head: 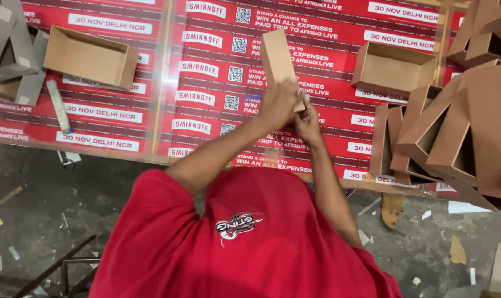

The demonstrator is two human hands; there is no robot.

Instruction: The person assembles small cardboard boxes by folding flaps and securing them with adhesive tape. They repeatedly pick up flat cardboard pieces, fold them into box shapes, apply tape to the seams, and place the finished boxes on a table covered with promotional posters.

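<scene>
A narrow brown cardboard box (pixel 276 55) is held on end above the table, leaning slightly left. My left hand (pixel 278 103) is wrapped around its lower end. My right hand (pixel 308 122) sits just below and to the right, fingers pinched at the box's bottom right corner. Both hands hide the lower end of the box. My forearms reach up from my red shirt (pixel 245 237) at the bottom of the view.
The table (pixel 206 88) is covered with red printed sheets under a clear film. Open brown boxes lie at the left (pixel 90 57) and right (pixel 394 67). A pile of brown boxes (pixel 454 127) fills the right side, grey board pieces (pixel 10 49) the far left. Scraps litter the floor (pixel 41 209).
</scene>
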